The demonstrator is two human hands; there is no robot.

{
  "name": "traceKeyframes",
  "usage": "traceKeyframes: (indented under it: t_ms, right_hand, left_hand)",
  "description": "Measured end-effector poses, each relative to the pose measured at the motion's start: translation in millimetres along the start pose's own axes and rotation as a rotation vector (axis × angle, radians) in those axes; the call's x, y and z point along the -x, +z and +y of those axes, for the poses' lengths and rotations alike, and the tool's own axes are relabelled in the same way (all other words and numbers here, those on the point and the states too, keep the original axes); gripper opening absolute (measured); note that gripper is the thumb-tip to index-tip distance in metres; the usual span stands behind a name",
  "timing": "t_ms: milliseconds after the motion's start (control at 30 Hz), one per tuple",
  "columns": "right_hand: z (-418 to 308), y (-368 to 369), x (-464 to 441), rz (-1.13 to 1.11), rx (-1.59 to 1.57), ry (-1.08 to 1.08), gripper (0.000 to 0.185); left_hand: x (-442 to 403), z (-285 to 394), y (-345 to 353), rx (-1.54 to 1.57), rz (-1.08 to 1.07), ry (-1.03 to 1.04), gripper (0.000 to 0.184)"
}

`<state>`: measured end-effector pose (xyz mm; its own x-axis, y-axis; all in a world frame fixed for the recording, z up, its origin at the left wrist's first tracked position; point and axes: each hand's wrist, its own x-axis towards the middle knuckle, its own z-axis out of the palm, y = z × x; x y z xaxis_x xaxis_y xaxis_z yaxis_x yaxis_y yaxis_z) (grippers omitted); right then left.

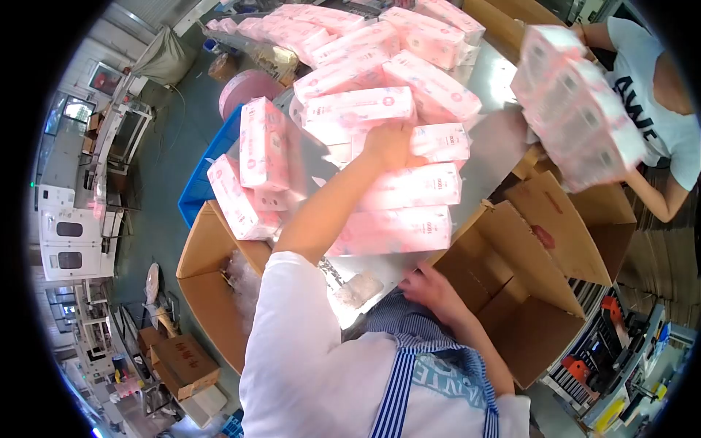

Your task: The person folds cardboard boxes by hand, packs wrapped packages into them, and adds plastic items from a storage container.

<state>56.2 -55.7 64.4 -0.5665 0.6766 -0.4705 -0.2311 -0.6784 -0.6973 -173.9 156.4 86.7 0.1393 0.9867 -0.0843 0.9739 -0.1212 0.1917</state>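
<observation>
Packs [409,187] of pink and white lie on the metal table [504,142] directly in front of the person, three of them one after another, their printed ends turned to the right. The left hand [392,146] is on the farthest of these three, and it reaches also to the edge of another pack [358,108] just beyond. Its fingers are bent, with the thumb apart from them; I cannot tell if they grip the pack or only rest on it. The right hand [431,286] is lower, near the table edge, between the nearest pack and the right carton [537,328]. Its fingers are curled, and whether they pinch something I cannot tell.

More packs [350,44] are heaped on the far part of the table. To the left, one pack [264,146] stands upright beside a tilted one [237,201], near a blue crate [193,190]. Below these is the left carton [208,299], open, with clear film [242,285] inside. At the right side, another person [628,66] holds a bundle [577,109] of packs in transparent wrapping.
</observation>
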Motion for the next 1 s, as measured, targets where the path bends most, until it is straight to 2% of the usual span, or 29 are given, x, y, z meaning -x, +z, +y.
traceKeyframes:
  t_ms: [33,67,133,200,233,267,300,333,367,400,433,500,567,633,700,767,833,900,967,1000]
  right_hand:
    - [22.2,-7.6,-34.0,-0.039,-0.068,-0.024,0.056]
    - [-8.8,11.6,-42.0,0.209,-0.005,0.118,0.058]
    - [-9.5,7.0,-43.6,0.255,0.008,-0.177,0.062]
    - [-43.5,14.4,-35.0,0.228,0.053,-0.189,0.066]
    - [-38.1,5.1,-39.9,0.165,0.157,-0.139,0.075]
    - [-31.1,9.4,-46.0,0.169,0.143,-0.138,0.075]
    - [-24.8,15.0,-51.4,0.192,0.125,0.005,0.075]
    - [-17.5,15.9,-57.9,0.213,0.109,0.143,0.075]
    - [10.9,-2.1,-73.9,0.204,0.153,0.036,0.08]
    - [8.7,-0.7,-74.1,0.208,0.148,0.033,0.08]
    - [5.0,0.7,-75.7,0.215,0.133,0.033,0.077]
    - [-8.7,3.2,-70.0,0.23,0.11,0.035,0.073]
    - [-39.1,-1.5,-49.3,0.193,0.07,0.109,0.059]
    - [-66.0,-24.7,-24.9,0.101,0.149,0.111,0.058]
    - [-86.4,-71.5,7.8,0.117,0.203,0.094,0.054]
    - [-122.1,-92.1,55.6,0.168,0.035,0.15,0.055]
    - [-127.4,-138.7,104.1,0.346,0.102,0.254,0.058]
    - [-108.4,-189.5,142.4,0.448,0.16,0.274,0.05]
    - [-73.3,-228.7,153.8,0.512,0.212,0.261,0.046]
    - [-48.7,-248.9,153.5,0.476,-0.028,0.203,0.045]
  left_hand:
    - [8.7,-11.4,0.6,-0.015,-0.046,-0.023,0.084]
    - [17.3,-24.2,-0.1,-0.032,-0.087,-0.049,0.081]
    - [43.6,-51.0,-13.6,-0.033,-0.08,-0.15,0.086]
    - [71.3,-77.1,-31.5,0.15,-0.264,-0.204,0.084]
    - [78.2,-98.6,-25.8,0.142,-0.273,-0.204,0.084]
    - [83.7,-124.7,-7.9,0.339,-0.423,-0.225,0.082]
    - [87.3,-142.8,9.2,0.536,-0.572,-0.246,0.081]
    - [93.0,-150.2,23.2,0.527,-0.576,-0.239,0.081]
    - [103.9,-152.2,37.3,0.847,-0.54,-0.405,0.078]
    - [112.4,-145.5,38.2,1.167,-0.491,-0.574,0.074]
    - [115.9,-143.1,35.2,1.161,-0.496,-0.571,0.074]
    - [118.2,-122.3,-1.5,1.354,-0.567,-0.553,0.075]
    - [116.1,-107.9,-32.6,1.35,-0.597,-0.567,0.075]
    - [113.9,-91.0,-57.6,1.341,-0.636,-0.592,0.074]
    - [104.1,-72.2,-73.2,1.135,-0.686,-0.326,0.075]
    - [93.6,-34.8,-62.0,0.976,-0.815,-0.165,0.075]
    - [86.8,24.6,-51.8,0.944,-0.96,-0.041,0.076]
    - [75.1,88.3,-38.4,0.873,-1.247,-0.012,0.068]
    - [68.6,145.2,-16.8,0.92,-1.314,-0.136,0.061]
    - [64.6,162.5,20.4,0.923,-1.335,-0.121,0.061]
